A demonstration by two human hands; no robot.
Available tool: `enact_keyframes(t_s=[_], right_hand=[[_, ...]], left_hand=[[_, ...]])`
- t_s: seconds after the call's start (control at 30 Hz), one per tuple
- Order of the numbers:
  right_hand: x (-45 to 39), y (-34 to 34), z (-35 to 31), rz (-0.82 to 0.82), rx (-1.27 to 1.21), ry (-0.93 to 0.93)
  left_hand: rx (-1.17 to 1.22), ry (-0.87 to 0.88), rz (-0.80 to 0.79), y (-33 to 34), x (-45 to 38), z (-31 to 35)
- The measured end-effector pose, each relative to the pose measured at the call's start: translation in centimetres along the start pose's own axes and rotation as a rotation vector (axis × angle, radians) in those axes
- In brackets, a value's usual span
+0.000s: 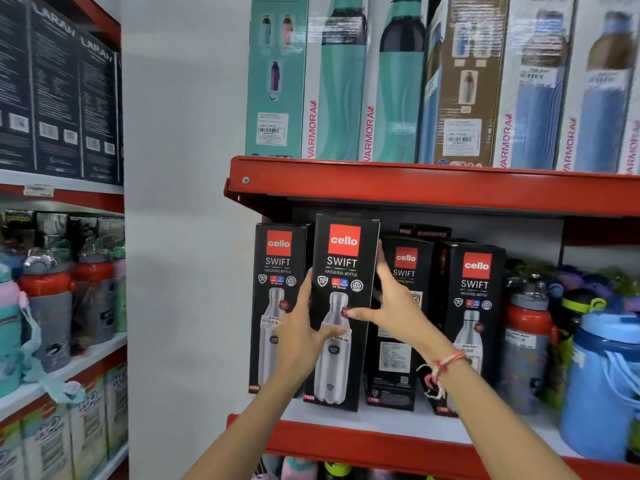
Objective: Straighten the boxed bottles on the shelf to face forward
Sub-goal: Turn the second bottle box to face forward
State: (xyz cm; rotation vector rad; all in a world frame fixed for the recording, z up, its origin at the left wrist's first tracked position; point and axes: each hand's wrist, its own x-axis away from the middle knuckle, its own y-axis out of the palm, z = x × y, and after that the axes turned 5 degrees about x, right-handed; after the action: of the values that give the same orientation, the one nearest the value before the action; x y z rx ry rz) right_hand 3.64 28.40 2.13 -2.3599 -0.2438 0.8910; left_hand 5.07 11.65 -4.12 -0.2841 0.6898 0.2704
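Several black "cello SWIFT" bottle boxes stand on the white shelf board (398,424) with a red front edge. Both hands grip the second box from the left (343,261), which faces forward and sits slightly ahead of the row. My left hand (304,327) holds its left edge, thumb across the front. My right hand (391,306) clasps its right edge, thumb on the front. The leftmost box (277,258) faces forward. The third box (398,344) is turned, showing a side with labels. The fourth box (476,289) faces slightly left.
Loose red-capped and blue bottles (526,341) and a blue jug (602,386) crowd the shelf's right end. Tall Varmora boxes (381,98) fill the red shelf above (415,187). A second rack (62,362) with bottles and boxes stands at the left, past a white wall.
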Motion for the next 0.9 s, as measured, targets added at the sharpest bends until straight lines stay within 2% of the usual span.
enact_keyframes(t_s=[0.37, 0.63, 0.8, 0.9], right_hand=[[-1.7, 3.3, 3.7, 0.233, 0.142, 0.047], [-1.1, 4.7, 4.8, 0.427, 0.312, 0.057], [-0.5, 5.6, 4.7, 0.467, 0.305, 0.003], [-0.1, 5.9, 4.8, 0.45, 0.314, -0.03]], left_hand=[[-0.227, -0.137, 0.027, 2.9, -1.5, -1.8], [-0.413, -0.115, 0.024, 3.5, -1.8, -1.3], [-0.378, -0.089, 0.045, 2.8, -1.7, -1.3], [-0.293, -0.132, 0.051, 2.5, -1.3, -1.2]])
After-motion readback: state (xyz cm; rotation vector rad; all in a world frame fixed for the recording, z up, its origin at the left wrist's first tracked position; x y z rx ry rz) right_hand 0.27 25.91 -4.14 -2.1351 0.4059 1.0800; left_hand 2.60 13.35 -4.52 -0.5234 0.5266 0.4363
